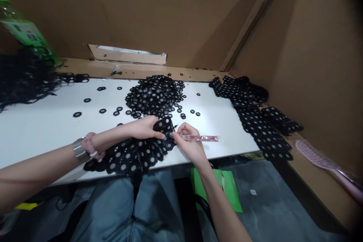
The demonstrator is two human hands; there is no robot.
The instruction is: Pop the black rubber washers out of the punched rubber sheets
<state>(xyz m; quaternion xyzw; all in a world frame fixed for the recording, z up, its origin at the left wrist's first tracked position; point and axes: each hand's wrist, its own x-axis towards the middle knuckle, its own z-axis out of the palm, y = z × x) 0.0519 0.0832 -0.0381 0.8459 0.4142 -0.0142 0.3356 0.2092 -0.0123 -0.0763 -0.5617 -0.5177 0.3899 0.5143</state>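
Observation:
A black sheet [127, 156] dotted with pale round spots lies folded along the table's near edge. My left hand [146, 127] grips its upper right part, thumb pressed on top, other fingers mostly hidden. Close beside it, my right hand [190, 143] is closed around a slim clear-and-red stick [210, 138] like a pen; its tip by the sheet is too small to make out. Fingertips of both hands meet near the sheet's right edge. Just beyond is a heap of small black discs with pale centres [154, 94].
Loose discs [87, 100] are scattered on the white table [221, 121]. Dotted black sheets [255, 124] are stacked at right, near a pink hairbrush [314, 155]. Stringy black scraps [25, 75] and a green bottle [28, 32] stand left. Cardboard walls [170, 15] enclose the table.

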